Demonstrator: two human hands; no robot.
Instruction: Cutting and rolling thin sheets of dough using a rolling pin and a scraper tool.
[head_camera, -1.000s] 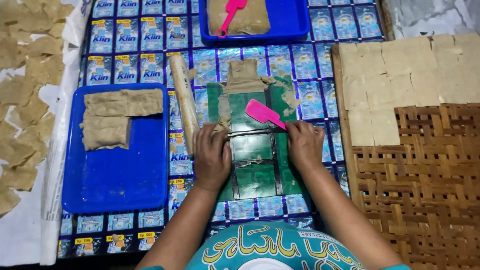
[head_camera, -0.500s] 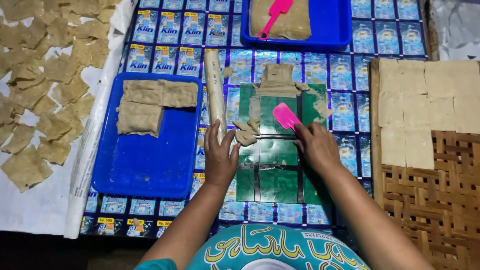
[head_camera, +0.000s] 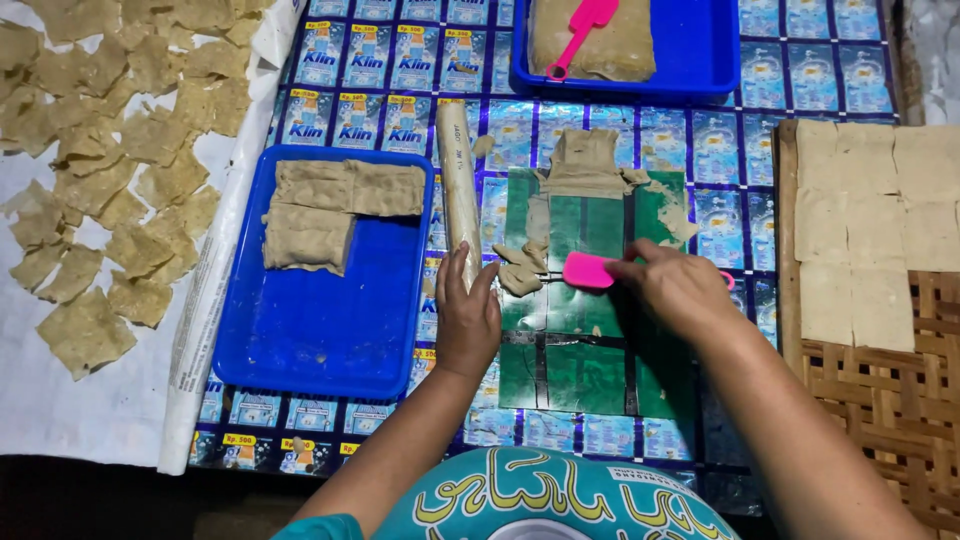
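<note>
A flat pink plastic scraper (head_camera: 588, 270) is held blade-down on a green rectangular work board (head_camera: 560, 360), its handle hidden. Small torn scraps of beige dough (head_camera: 520, 270) are gathered just left of the blade. A pale wooden rolling pin (head_camera: 458, 185) is laid lengthwise along the board's left edge.

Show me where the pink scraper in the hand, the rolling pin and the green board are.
pink scraper (head_camera: 586, 270), head view, on its flat blade.
rolling pin (head_camera: 458, 185), head view, on the middle of its shaft.
green board (head_camera: 590, 340), head view, on a bare part near its centre.
</note>
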